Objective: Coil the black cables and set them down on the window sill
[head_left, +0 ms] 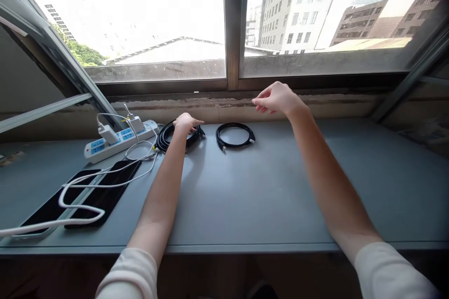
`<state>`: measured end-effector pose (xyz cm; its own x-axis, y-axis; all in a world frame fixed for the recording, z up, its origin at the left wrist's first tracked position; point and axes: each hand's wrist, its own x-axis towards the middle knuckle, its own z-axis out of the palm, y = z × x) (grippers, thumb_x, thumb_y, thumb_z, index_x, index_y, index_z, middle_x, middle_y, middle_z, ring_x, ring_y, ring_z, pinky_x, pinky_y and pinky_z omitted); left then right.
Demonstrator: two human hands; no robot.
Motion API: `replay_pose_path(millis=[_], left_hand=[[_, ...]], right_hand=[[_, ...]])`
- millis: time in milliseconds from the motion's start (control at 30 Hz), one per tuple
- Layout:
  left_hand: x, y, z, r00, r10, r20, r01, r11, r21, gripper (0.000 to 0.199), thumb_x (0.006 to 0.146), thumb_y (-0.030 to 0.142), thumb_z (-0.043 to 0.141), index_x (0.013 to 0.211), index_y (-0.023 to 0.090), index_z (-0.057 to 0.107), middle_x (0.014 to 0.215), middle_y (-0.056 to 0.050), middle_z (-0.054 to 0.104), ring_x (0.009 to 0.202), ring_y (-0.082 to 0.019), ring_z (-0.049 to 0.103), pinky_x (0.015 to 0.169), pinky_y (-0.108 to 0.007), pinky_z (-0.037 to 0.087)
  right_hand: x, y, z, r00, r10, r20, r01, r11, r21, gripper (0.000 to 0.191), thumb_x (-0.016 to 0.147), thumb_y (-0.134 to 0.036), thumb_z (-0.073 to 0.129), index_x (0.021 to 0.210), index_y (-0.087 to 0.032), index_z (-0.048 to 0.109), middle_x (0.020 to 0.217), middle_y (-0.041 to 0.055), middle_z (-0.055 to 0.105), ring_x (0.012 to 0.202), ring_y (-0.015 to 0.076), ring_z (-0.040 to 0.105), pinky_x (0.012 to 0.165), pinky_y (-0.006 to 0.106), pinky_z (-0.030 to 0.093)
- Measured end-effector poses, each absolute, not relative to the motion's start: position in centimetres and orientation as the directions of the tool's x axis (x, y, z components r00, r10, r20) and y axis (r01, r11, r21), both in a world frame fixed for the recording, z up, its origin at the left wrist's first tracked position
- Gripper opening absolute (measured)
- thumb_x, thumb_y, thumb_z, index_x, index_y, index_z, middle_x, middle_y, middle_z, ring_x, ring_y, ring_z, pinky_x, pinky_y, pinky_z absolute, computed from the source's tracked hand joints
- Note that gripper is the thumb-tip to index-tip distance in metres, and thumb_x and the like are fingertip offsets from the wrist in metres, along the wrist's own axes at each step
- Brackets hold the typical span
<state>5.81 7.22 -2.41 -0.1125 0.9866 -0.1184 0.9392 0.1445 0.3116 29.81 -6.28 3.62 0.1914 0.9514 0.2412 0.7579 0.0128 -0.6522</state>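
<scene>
My left hand (185,123) is over a thick coil of black cable (163,139) at the back of the desk, beside the power strip. Its thumb points right, and the other fingers reach down toward the coil, mostly hidden behind the hand. Right of it, a smaller loop of black cable (235,145) lies flat on the desk, with its two plugs toward the front and right. My right hand (275,97) is raised in the air to the right of that loop, near the window ledge, its fingers curled and thumb and forefinger together; whatever may be between them is too small to tell.
A white power strip (121,140) with chargers stands at the back left, white cords running from it. Two dark tablets (108,194) lie at the left under the cords. The grey desk (245,205) ends at a window (161,18) with metal frames at both sides.
</scene>
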Motion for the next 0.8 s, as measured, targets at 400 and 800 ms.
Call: replay_pose_path(millis=[400,800], left_hand=[[5.7,7.5,-3.2,-0.175,0.985,-0.011,0.957,0.172,0.233,0.037,0.071,0.045,0.061,0.089,0.012,0.063,0.083,-0.014,0.067,0.09,-0.03,0.063,0.082,-0.035,0.044],[6.3,7.9,-4.0,-0.229,0.973,0.023,0.945,0.216,0.247,0.048,0.071,0.038,0.063,0.106,0.005,0.059,0.116,-0.025,0.055,0.11,-0.032,0.052,0.085,-0.034,0.044]], right_hand=[[30.5,-7.7,5.2,0.195,0.913,0.36,0.771,0.085,-0.632,0.017,0.09,-0.012,0.072,0.074,-0.018,0.071,0.062,-0.001,0.061,0.059,0.021,0.063,0.05,0.023,0.051],[30.1,-8.8,6.0,0.148,0.919,0.365,0.758,0.131,-0.639,0.018,0.093,-0.013,0.071,0.076,-0.018,0.071,0.065,-0.0016,0.062,0.059,0.0193,0.063,0.048,0.021,0.05]])
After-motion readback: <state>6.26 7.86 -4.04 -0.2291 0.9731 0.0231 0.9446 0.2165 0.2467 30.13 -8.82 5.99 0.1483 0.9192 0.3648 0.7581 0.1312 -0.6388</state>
